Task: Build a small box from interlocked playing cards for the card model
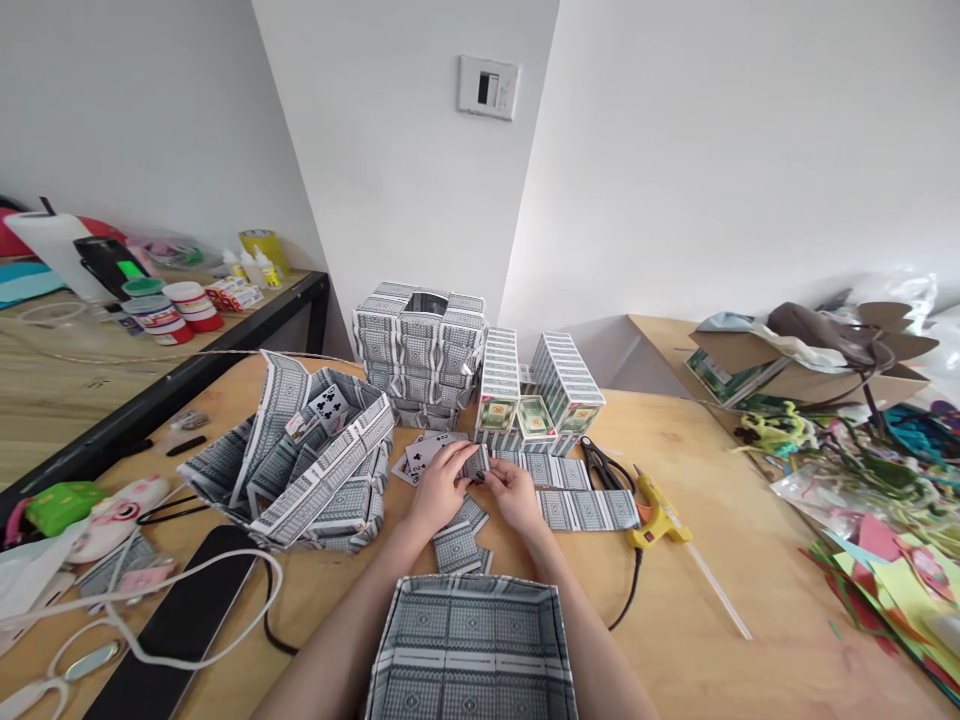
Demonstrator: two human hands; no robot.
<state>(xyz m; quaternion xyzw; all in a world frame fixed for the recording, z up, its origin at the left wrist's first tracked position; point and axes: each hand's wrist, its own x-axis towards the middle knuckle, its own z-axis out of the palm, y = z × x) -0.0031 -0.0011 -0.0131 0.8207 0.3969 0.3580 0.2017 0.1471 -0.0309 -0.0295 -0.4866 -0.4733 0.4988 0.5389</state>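
The fingers of both hands meet at a small patterned card piece (474,462). The left hand (441,484) grips it from the left with fingers over its upper edge; the right hand (516,494) pinches its lower right corner between thumb and fingertips. The piece lies directly between the two hands, just above the tabletop (720,500), and both touch it, so neither is nearer. The fingers hide part of its outline, so I cannot tell which way its long axis runs.

Just beside the left fingers, face-up playing cards (424,455) overlap; a "2" and black pips can be read. Below the hands lie loose patterned pieces (456,552), and between the forearms stands an open card box (466,640).

Right of the right hand, two card strips (589,510) run sideways, their long axis pointing away from its fingers, towards black-handled scissors (600,468) and a yellow glue gun (660,524).

Farther out, stacked card packs (499,375) bear green and yellow labels, too small to read. The print on the red-and-white tubs (196,306) at far left is likewise illegible.
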